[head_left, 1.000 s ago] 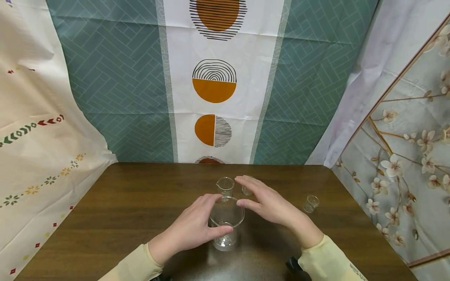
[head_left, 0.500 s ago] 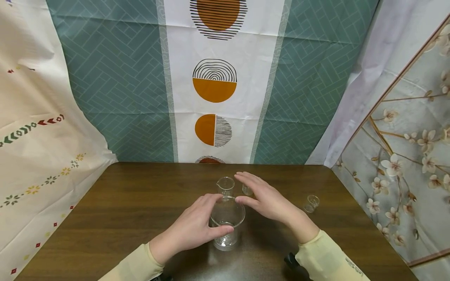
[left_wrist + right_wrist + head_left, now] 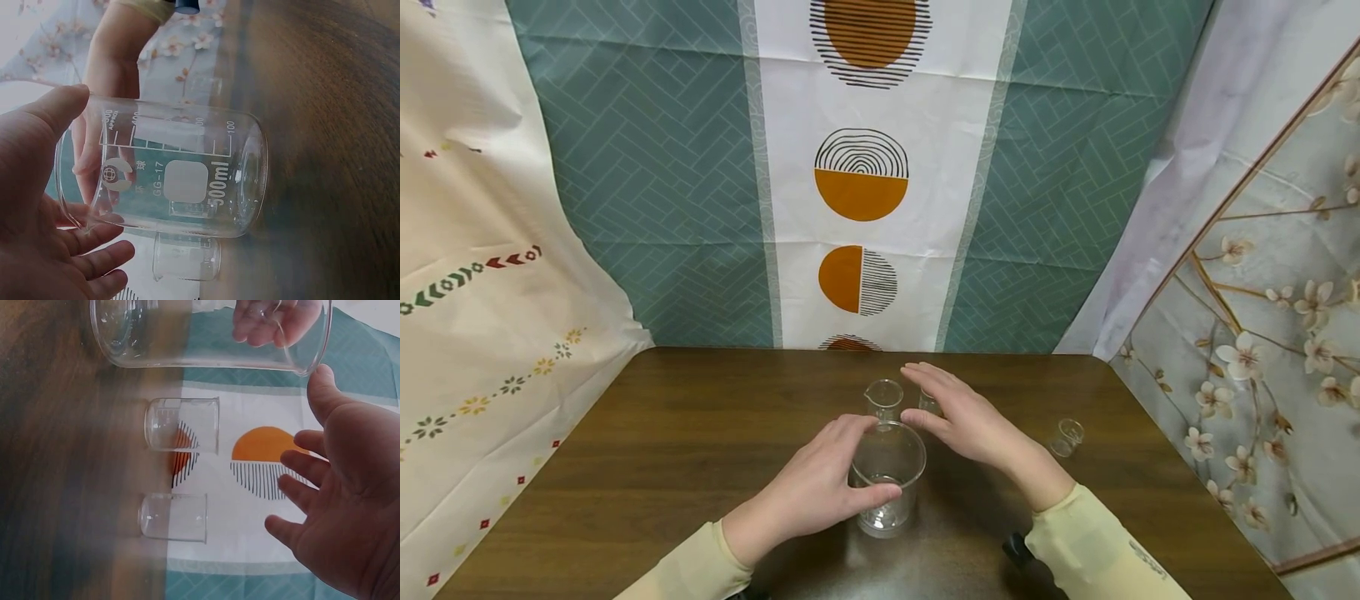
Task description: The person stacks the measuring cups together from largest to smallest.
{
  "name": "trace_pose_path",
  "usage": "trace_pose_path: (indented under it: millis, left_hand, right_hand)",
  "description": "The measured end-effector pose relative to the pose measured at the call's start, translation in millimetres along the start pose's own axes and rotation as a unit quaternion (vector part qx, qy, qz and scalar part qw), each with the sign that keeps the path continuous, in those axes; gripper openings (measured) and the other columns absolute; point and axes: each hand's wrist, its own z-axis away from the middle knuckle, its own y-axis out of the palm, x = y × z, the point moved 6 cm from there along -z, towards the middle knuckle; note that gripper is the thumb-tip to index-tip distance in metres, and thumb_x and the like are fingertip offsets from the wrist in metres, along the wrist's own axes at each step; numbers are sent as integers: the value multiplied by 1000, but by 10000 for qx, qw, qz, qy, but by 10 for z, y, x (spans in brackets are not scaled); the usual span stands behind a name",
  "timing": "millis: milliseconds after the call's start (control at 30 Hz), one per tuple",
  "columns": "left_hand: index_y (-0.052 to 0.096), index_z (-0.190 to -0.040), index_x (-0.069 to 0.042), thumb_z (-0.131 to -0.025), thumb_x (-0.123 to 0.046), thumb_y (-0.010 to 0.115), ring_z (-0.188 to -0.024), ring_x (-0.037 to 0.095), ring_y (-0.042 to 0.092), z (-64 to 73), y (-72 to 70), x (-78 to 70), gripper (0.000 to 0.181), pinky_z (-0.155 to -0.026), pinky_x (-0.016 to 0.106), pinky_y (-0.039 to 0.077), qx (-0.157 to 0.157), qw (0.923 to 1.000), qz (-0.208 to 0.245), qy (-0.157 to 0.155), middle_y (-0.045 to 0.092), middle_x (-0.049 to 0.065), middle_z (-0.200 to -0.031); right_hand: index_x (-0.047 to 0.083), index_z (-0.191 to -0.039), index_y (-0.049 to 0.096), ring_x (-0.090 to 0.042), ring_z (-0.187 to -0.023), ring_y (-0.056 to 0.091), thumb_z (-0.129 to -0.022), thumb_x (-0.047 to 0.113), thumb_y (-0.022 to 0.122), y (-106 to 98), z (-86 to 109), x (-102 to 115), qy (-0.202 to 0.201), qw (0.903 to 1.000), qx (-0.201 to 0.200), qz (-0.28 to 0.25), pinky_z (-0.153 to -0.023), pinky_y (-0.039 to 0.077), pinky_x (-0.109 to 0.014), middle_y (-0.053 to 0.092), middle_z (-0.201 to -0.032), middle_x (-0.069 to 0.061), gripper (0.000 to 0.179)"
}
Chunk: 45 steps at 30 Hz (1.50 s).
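A large clear glass beaker (image 3: 904, 500) stands upright on the table, in front of me. White lettering, including "500ml", shows on its wall (image 3: 187, 187) in the left wrist view. My left hand (image 3: 822, 487) spans its top from the left, thumb on the near side of the rim and fingers on the far side. On the right, my right hand (image 3: 973, 429) hovers with fingers extended and spread, holding nothing. Its thumb tip (image 3: 323, 374) is right at the beaker's rim in the right wrist view.
A smaller beaker (image 3: 883, 398) stands behind the large one. Another small beaker (image 3: 175, 515) is beside it, partly hidden by the right hand in the head view. A third small beaker (image 3: 1067, 437) is farther right. Patterned curtains (image 3: 677, 183) hang behind the brown table (image 3: 700, 408).
My right hand has shifted slightly up and away from the large beaker's rim. The left hand and the beakers stay in place; the head view has shifted a little.
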Motion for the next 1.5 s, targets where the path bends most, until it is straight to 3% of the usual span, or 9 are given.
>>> trace_pose_path:
  millis: [1500]
  left_hand:
    - [55,-153,-9,-93,-74,76,-141,23,56,-14,7,5,91,-112,53,52,85,9999,98,-111,59,2,-152]
  right_hand:
    - [7,-163,53,-38,-158,41,-107,43,74,134,-256,-162,82,9988,66,469,-127,31,-61,48,-169,-15,70]
